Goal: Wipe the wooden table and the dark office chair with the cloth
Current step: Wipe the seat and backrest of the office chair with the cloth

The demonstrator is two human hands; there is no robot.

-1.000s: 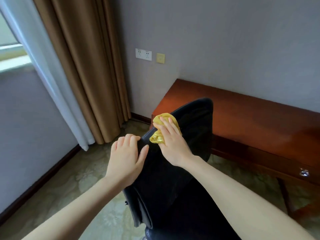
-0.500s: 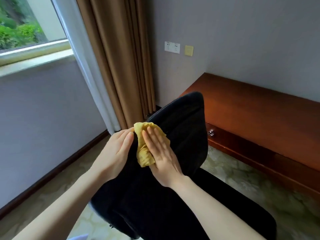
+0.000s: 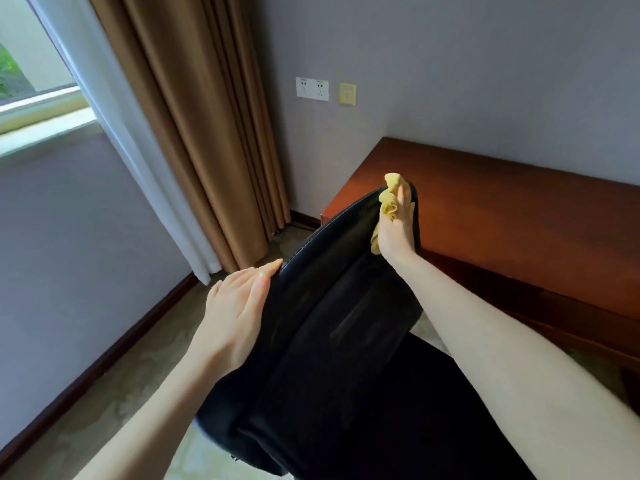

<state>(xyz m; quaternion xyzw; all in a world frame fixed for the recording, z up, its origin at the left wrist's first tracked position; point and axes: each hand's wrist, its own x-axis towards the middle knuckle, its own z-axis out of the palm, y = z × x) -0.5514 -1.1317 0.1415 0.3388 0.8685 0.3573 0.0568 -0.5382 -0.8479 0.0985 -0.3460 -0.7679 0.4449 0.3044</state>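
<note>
The dark office chair (image 3: pixel 332 327) fills the lower middle, its backrest facing me. My right hand (image 3: pixel 396 230) presses the bunched yellow cloth (image 3: pixel 389 199) against the backrest's upper right corner, fingers laid over the cloth. My left hand (image 3: pixel 239 306) rests with straight fingers on the backrest's left edge, thumb along the seam. The reddish wooden table (image 3: pixel 512 216) runs along the wall on the right, behind the chair.
Brown curtains (image 3: pixel 194 133) and a white sheer hang at the left by a window (image 3: pixel 31 74). Wall sockets (image 3: pixel 311 89) sit above the table's left end. Patterned carpet (image 3: pixel 114 393) lies to the left of the chair.
My right hand has slid the cloth from the backrest's left edge up to its far right corner. My left hand stays on the left edge, now apart from the cloth.
</note>
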